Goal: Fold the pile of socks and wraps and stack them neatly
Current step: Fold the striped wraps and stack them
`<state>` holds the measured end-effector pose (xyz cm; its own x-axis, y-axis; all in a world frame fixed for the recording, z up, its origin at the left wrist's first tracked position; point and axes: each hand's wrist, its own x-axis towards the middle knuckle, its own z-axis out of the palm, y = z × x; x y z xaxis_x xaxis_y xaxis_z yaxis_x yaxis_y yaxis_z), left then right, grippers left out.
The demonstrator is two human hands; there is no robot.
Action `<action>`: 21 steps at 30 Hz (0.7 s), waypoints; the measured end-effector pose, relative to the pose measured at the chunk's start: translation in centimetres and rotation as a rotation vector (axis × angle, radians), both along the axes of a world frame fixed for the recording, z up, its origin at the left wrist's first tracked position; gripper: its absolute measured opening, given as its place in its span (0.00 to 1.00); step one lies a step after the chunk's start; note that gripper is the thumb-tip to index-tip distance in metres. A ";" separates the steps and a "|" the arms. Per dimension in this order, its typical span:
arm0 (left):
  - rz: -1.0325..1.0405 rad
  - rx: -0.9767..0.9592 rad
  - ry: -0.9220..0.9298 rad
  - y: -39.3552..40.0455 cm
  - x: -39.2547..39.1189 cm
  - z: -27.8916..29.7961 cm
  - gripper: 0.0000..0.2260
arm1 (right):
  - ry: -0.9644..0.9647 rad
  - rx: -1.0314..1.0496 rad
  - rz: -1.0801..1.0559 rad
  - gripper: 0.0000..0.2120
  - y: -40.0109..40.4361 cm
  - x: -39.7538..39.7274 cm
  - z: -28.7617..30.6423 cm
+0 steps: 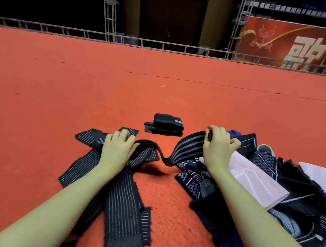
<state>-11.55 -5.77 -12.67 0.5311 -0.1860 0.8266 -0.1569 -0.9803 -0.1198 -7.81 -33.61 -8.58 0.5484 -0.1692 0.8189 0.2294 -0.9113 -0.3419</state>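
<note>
Indoors, red carpet (102,91) w/ truss rail (126,39) behind; both hands pinching striped wrap (183,147).

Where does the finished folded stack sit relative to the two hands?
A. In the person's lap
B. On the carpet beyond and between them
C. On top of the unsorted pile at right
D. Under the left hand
B: the folded stack lies on the red carpet past the left hand and right hand, which hold a striped wrap between them.

Bare red carpet (160,96) lies open ahead; folded stack (167,125) centre, sock pile (270,190) blocks right.
</note>
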 end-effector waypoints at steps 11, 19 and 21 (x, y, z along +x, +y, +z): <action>-0.049 -0.153 -0.076 2.6 -3.2 5.6 0.06 | -0.119 0.044 0.088 0.08 4.0 -3.5 5.1; -0.147 -0.292 -0.070 4.6 -5.8 10.8 0.08 | -0.241 0.045 0.105 0.13 6.0 -5.4 8.5; -0.162 -0.226 -0.046 4.6 -5.7 12.0 0.14 | -0.243 0.037 0.101 0.13 5.8 -5.4 9.0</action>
<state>-17.26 -1.13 -0.70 0.4709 -0.0734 0.8791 -0.3129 -0.9456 0.0886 -13.21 -27.79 0.41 0.3519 -0.1556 0.9230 0.3985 -0.8674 -0.2981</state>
